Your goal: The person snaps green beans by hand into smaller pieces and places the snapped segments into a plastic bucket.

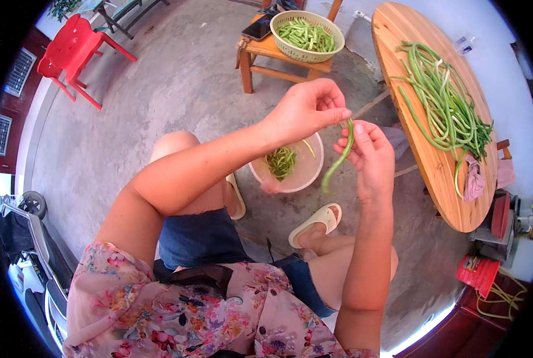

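My left hand (309, 105) pinches the upper end of a long green bean (337, 168) between thumb and fingertip. Just below that end, my right hand (374, 154) grips the same bean with its thumb and fingers. The bean's lower part hangs down in a curve. Beneath my hands, on the floor, stands a pale plastic bowl (309, 176) with green bean trimmings (282, 162) in it. Long uncut green beans (441, 103) lie in a heap on the wooden table (391, 49) to my right.
Ahead, a wooden chair (246, 74) holds a plastic basket (304, 56) of cut bean pieces (306, 35) and a smartphone (258, 27). A pink cloth (473, 181) lies on the table. Red plastic chairs (71, 47) stand far left, a stroller-like wheeled frame (29, 228) nearer.
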### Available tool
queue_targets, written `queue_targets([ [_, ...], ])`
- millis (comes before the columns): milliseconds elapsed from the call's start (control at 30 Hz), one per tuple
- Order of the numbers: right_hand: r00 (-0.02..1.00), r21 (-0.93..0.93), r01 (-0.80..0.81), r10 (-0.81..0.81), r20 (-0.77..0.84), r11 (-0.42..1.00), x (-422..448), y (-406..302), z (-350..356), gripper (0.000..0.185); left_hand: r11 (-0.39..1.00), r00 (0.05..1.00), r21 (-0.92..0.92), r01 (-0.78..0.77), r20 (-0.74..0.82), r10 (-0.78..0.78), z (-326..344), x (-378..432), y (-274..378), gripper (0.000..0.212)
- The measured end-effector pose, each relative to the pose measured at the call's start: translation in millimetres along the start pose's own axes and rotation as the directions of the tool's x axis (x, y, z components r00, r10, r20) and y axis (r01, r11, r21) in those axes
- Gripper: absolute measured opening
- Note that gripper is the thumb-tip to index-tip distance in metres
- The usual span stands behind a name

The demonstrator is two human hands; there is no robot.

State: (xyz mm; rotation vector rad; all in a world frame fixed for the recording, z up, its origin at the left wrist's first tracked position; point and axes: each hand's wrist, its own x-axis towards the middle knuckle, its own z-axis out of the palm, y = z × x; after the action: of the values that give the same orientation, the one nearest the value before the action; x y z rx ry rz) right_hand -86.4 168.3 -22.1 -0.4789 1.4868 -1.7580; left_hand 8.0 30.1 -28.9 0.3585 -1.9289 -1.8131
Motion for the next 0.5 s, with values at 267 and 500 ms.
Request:
queue_targets([
  [267, 0.924, -0.52, 0.318, -0.382, -0.018, 0.793, 3, 15, 0, 0.008, 0.339, 0.73, 0.766, -0.546, 0.237, 0.641, -5, -2, 8, 0.017],
  [500, 0.855, -0.822, 0.348, -0.511, 0.082, 0.45, -3, 13, 4, 0.008, 0.22, 0.765, 0.809, -0.545, 0.374, 0.524, 9, -7, 9, 0.013],
])
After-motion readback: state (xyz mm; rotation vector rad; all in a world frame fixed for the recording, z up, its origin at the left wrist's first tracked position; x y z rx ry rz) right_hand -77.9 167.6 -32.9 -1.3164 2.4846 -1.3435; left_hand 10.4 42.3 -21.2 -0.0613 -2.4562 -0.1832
